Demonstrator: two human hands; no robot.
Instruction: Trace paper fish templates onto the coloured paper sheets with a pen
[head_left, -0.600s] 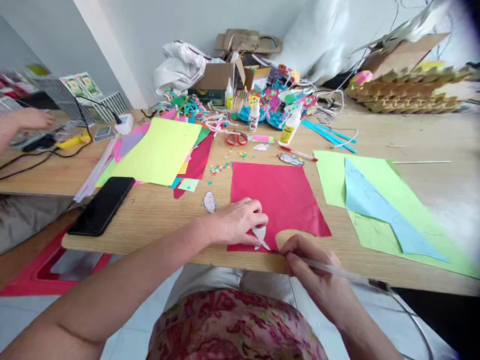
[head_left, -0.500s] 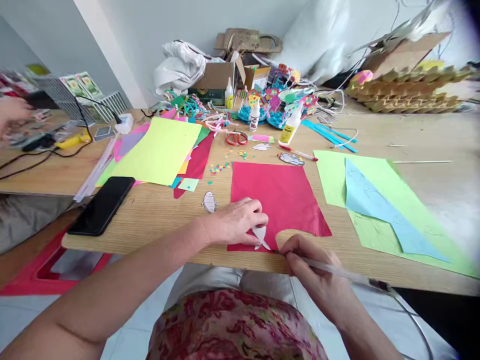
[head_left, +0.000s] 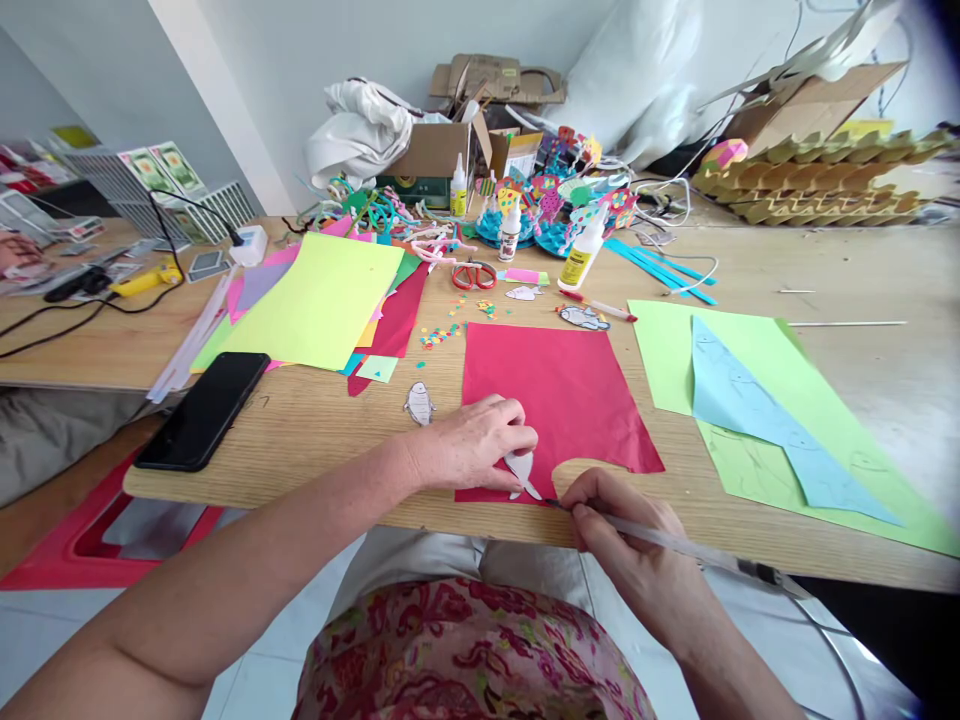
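Observation:
My left hand (head_left: 476, 445) lies near the front edge of a red paper sheet (head_left: 559, 385). Its curled fingers and thumb press a small white fish cutout (head_left: 520, 467) onto the sheet; the hand covers part of the fish, and the tail shows. Between the fingers and thumb of my right hand (head_left: 634, 530) is a pen with a clear barrel (head_left: 686, 545). Its dark tip rests at the sheet's lower edge, close to the fish's tail. A curved piece is cut from the sheet's lower right. Another fish cutout (head_left: 419, 403) lies left of the sheet.
Left are coloured papers (head_left: 315, 300) and a black phone (head_left: 202, 410). Red scissors (head_left: 473, 275), glue bottles (head_left: 581, 255), a red pen (head_left: 600, 305) and more fish cutouts (head_left: 583, 318) lie behind. Green paper (head_left: 667, 360) under blue paper (head_left: 739, 395) is right.
Both hands, the fish cutout and the pen have stayed almost in place. At far left, another person's hand has moved lower.

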